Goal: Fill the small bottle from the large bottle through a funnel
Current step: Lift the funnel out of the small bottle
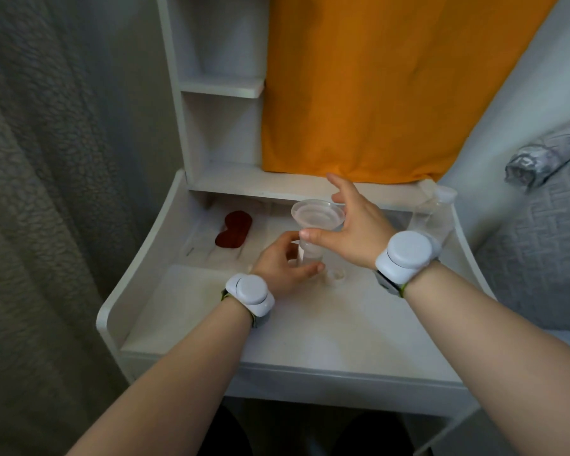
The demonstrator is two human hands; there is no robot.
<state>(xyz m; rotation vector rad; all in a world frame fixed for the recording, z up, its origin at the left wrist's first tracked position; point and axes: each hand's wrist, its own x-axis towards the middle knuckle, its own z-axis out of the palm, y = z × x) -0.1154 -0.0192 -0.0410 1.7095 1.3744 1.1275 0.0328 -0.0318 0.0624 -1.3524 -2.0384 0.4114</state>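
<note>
A clear plastic funnel (pixel 317 214) sits with its wide mouth up on top of the small clear bottle (pixel 310 253) in the middle of the white desk. My left hand (pixel 282 268) wraps around the small bottle's body from the left. My right hand (pixel 352 232) grips the funnel's rim and cone from the right, thumb in front. The large clear bottle (pixel 431 215) stands upright behind my right wrist, near the desk's right edge. A small clear cap (pixel 335 275) lies on the desk just right of the small bottle.
A dark red eye mask (pixel 233 229) lies at the back left of the white desk (pixel 310 340). White shelves (pixel 222 88) rise behind, with an orange cloth (pixel 375 87) hanging to their right. A grey bed cover (pixel 540 251) lies to the right.
</note>
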